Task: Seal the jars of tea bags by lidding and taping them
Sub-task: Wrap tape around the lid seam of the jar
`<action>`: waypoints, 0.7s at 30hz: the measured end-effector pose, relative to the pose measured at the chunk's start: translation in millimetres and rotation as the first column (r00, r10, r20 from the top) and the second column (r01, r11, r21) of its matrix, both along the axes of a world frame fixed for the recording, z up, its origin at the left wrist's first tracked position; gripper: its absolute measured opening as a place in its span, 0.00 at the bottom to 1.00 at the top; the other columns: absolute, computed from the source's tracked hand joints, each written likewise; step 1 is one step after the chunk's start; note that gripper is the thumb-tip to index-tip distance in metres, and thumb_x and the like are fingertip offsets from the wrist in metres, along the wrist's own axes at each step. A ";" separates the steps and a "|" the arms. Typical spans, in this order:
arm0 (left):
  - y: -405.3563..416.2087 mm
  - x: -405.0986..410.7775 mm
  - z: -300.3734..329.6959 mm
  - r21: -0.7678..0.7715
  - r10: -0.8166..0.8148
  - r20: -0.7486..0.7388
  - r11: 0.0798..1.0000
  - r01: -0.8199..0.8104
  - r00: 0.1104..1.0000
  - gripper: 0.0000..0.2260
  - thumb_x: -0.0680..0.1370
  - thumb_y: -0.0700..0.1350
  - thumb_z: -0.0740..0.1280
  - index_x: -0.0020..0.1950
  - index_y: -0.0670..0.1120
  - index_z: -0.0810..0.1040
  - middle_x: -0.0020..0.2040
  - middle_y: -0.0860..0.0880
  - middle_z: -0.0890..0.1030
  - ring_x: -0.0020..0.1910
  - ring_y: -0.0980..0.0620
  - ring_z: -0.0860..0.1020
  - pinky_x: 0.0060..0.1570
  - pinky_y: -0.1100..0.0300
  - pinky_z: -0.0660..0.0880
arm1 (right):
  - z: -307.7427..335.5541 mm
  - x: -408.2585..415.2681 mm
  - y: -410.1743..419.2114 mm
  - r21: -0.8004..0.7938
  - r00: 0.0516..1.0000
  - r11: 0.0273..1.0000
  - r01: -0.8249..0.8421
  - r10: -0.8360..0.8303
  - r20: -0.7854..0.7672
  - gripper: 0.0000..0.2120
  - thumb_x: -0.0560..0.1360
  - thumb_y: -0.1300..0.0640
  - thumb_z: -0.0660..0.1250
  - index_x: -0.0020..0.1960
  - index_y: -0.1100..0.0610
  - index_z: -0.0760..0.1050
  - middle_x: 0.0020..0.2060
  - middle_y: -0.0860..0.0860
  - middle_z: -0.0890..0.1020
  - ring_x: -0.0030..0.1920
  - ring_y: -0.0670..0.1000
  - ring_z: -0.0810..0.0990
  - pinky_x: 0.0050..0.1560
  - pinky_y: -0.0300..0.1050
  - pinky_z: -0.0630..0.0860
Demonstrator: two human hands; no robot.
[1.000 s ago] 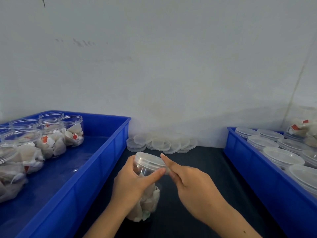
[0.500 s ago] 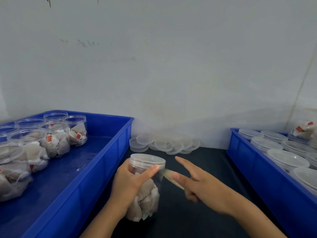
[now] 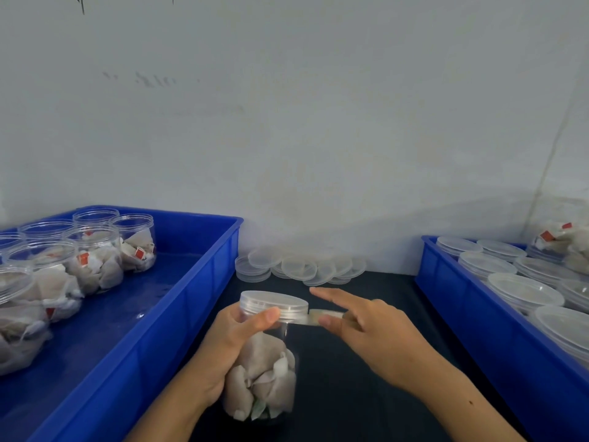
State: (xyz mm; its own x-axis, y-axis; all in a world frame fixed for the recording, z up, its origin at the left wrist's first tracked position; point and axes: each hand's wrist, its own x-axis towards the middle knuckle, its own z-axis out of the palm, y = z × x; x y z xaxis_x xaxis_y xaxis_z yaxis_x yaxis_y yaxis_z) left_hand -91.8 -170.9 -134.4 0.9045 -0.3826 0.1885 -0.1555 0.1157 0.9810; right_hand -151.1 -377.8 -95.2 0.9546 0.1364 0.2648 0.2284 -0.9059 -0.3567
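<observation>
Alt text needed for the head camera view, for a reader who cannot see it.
A left hand grips a lidded jar of tea bags while the right hand holds a strip of clear tape stretched from the lid's edge. A blue tray of open jars stands left, another blue tray of lidded jars right, and loose lids lie by the wall.

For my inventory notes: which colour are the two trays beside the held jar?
Blue, both the left tray and right tray; head view.
</observation>
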 end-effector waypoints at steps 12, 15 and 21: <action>3.6 1.4 -0.4 0.010 -0.093 -0.044 0.996 0.094 0.995 0.40 0.47 0.70 0.78 0.52 0.48 0.82 0.47 0.48 0.86 0.46 0.55 0.84 0.40 0.69 0.77 | 0.0 -2.9 5.7 -0.056 0.995 0.998 -0.027 0.032 0.091 0.17 0.79 0.40 0.55 0.67 0.29 0.66 0.29 0.19 0.67 0.36 0.26 0.70 0.33 0.30 0.64; 2.2 0.2 -1.7 -0.015 -0.123 -0.042 0.992 0.123 0.992 0.41 0.47 0.70 0.78 0.53 0.46 0.83 0.47 0.47 0.86 0.46 0.54 0.84 0.40 0.68 0.77 | -2.6 -2.0 7.3 -0.054 0.993 0.998 -0.040 0.046 0.106 0.19 0.78 0.37 0.52 0.68 0.29 0.65 0.29 0.22 0.69 0.36 0.31 0.71 0.33 0.31 0.65; -1.7 -3.8 -7.9 -0.108 -0.077 -0.046 0.992 0.071 0.996 0.46 0.45 0.68 0.79 0.58 0.46 0.78 0.47 0.47 0.85 0.44 0.53 0.84 0.39 0.66 0.78 | -9.8 0.8 7.2 -0.017 0.992 0.999 -0.051 0.052 0.113 0.19 0.77 0.36 0.50 0.67 0.26 0.62 0.29 0.31 0.72 0.33 0.38 0.70 0.32 0.34 0.63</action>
State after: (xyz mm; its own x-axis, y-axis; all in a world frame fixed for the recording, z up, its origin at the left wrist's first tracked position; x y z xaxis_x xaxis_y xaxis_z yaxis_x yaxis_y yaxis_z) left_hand -95.5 -172.6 -142.3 0.8836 -0.4292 0.1871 -0.0940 0.2290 0.9689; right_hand -150.3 -370.6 -104.9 0.9101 0.1891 0.3687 0.3132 -0.8965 -0.3134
